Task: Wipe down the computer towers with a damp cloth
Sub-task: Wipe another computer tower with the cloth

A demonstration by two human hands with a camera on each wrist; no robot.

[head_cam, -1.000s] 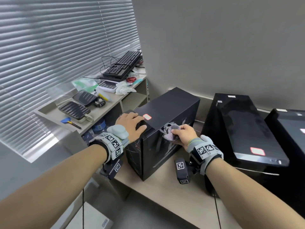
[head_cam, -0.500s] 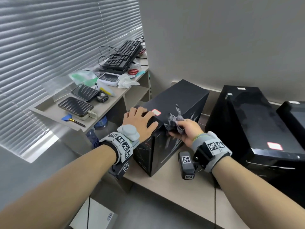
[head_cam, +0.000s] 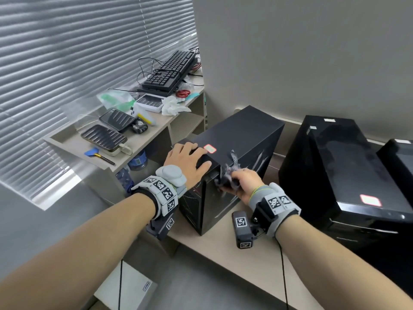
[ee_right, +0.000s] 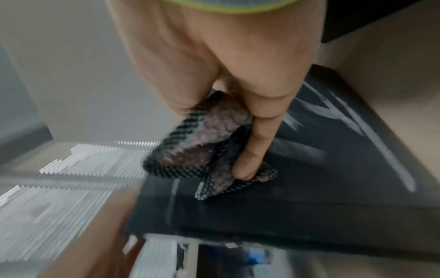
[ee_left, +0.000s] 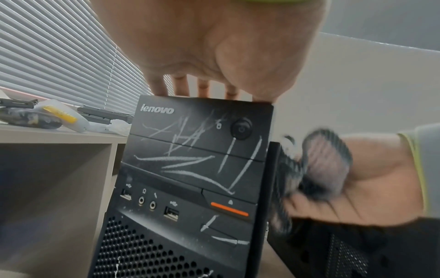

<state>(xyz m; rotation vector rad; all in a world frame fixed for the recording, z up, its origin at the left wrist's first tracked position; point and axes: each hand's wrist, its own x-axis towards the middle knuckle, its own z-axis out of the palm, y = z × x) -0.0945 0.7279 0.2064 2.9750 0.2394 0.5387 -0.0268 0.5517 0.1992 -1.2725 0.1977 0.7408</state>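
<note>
**Wiping the side of the Lenovo tower**

Standing on a beige desk [head_cam: 257, 260], three black towers line the wall: a glossy tower [head_cam: 348, 166] in the middle, another tower [head_cam: 400, 162] at the right edge, and the Lenovo tower [head_cam: 241, 135] nearest the shelf [head_cam: 143, 142] of keyboards [head_cam: 169, 72]. White chalk-like marks [ee_left: 190, 159] streak the Lenovo tower's front panel. The left hand [head_cam: 186, 161] lies flat on its top front edge, fingers straight and spread. The right hand [head_cam: 244, 183] curls its fingers round a bunched grey cloth [ee_right: 209, 143], pressing it against the tower's upper right side panel near the front corner.
</note>
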